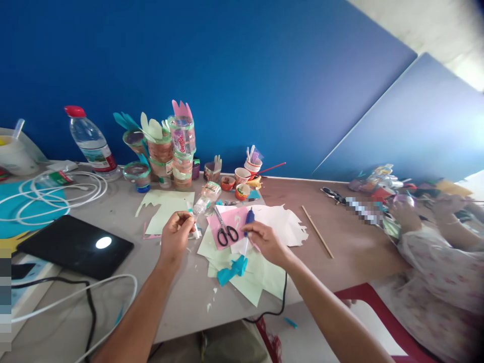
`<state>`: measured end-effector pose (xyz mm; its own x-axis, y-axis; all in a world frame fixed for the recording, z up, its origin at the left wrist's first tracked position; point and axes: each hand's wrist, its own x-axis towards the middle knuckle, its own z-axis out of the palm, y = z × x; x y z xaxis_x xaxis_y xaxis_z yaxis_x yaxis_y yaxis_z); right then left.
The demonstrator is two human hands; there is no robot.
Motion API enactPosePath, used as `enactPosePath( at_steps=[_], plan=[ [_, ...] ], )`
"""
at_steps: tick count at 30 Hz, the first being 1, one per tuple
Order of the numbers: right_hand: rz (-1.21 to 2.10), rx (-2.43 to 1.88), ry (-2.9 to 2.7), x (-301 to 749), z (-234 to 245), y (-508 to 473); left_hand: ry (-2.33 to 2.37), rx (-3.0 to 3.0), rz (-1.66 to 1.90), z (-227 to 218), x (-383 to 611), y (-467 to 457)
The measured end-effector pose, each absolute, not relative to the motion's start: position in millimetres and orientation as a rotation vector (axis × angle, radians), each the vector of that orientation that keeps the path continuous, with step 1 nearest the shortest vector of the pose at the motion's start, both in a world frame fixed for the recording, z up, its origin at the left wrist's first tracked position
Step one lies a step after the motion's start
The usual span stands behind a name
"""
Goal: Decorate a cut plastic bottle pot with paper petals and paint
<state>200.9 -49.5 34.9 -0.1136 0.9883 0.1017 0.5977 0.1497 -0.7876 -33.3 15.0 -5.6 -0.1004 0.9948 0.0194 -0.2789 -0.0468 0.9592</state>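
Note:
My left hand [176,237] is closed in a pinch on a small clear piece with a green band [192,214], held just above the table. My right hand [265,241] grips a blue glue gun [248,222] upright over sheets of pink paper [237,222] and white paper [282,222]. Black-handled scissors [226,231] lie on the pink sheet between my hands. A teal paper cut-out [231,269] rests on pale green paper [260,275] below my right hand.
Decorated cut bottles [172,146] with paper leaves stand at the back beside a water bottle [93,143]. White cables [56,194] and a black tablet [75,244] lie at left. A wooden stick [317,232] lies at right, where another person [434,267] works beside a red chair [372,302].

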Motion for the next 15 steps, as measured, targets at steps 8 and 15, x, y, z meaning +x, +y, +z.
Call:
enactPosePath(
  at_steps=[8, 15],
  plan=[
    [1.082, -1.497, -1.786, 158.4, 29.2, -66.4, 1.027, 0.976, 1.440, -8.5, -32.3, 17.3],
    [1.194, -1.389, -1.877, 140.7, 30.0, -66.0, 1.033, 1.003, 1.416, -8.1, -32.4, 17.7]
  ],
)
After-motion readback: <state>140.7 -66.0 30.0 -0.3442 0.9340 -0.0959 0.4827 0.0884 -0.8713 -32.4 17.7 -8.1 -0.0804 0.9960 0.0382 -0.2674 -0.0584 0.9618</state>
